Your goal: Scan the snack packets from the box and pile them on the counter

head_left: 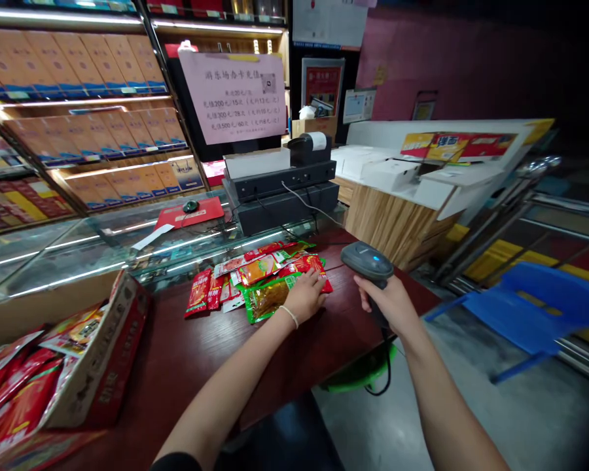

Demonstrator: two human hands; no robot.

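My right hand (pixel 391 302) is wrapped round the handle of a dark barcode scanner (pixel 367 260), its head aimed left over the counter. My left hand (pixel 305 296) lies on a spread of snack packets (pixel 255 275), fingers stretched flat over a green packet (pixel 264 297) and a red one (pixel 310 264). The packets lie flat on the dark red counter (pixel 211 353). A thin bracelet circles my left wrist.
A cardboard box (pixel 105 353) of red snack packets stands at the left. Behind are a glass display case (pixel 78 252), a black cash register (pixel 285 190) with printer, a red mouse pad with mouse (pixel 190 207), and shelves of boxes. A blue chair (pixel 535 307) stands at the right.
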